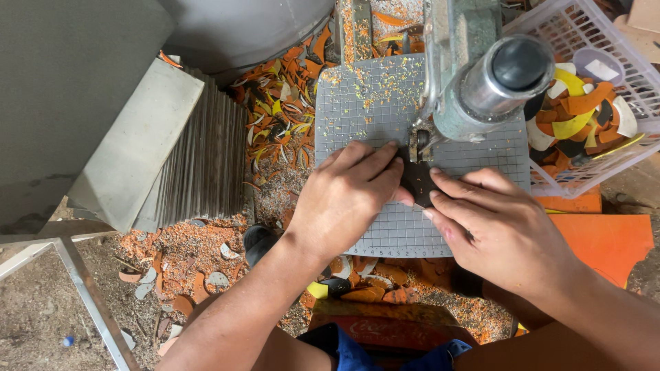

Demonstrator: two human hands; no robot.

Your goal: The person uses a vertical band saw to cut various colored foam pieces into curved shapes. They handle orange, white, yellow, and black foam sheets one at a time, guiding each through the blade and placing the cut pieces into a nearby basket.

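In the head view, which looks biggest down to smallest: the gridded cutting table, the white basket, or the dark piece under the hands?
1. Gridded cutting table
2. White basket, partly out of frame, so unsure
3. Dark piece between left hand and right hand

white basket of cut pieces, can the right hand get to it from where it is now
Probably yes. The right hand presses the dark piece on the gridded table, and the white basket sits just beyond it to the right, open-topped, with nothing between them. It would have to let go first.

dirt floor (pixel 41 309) strewn with orange scraps (pixel 185 251), grey wall (pixel 62 75), daylight
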